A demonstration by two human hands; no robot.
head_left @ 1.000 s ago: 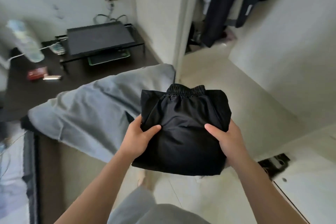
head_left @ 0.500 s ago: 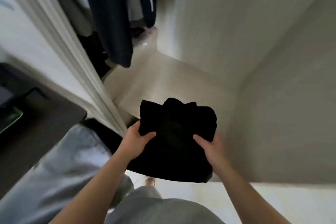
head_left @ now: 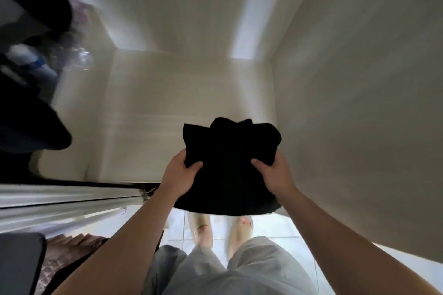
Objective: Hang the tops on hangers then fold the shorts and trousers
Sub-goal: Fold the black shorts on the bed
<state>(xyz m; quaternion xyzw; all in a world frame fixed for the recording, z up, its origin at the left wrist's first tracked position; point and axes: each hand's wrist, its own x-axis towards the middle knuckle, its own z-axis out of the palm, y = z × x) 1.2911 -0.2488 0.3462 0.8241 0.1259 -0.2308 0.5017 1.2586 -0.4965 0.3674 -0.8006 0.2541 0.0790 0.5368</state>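
A folded black garment (head_left: 229, 167) with an elastic waistband at its far edge is held out in front of me, above the floor. My left hand (head_left: 179, 173) grips its left side, thumb on top. My right hand (head_left: 275, 173) grips its right side the same way. The garment's near edge hangs over my feet. It is very dark, so its folds are hard to make out.
A pale wardrobe compartment (head_left: 191, 93) opens ahead, with a white wall (head_left: 359, 103) on the right. Dark hanging clothes (head_left: 31, 127) blur at the left. A white sliding door frame (head_left: 60, 201) runs along the left. My feet (head_left: 220, 230) stand on floor tiles.
I have turned right, away from the desk and the grey garment, toward the wardrobe. The folded black garment has stayed gripped by both hands and has moved with me.
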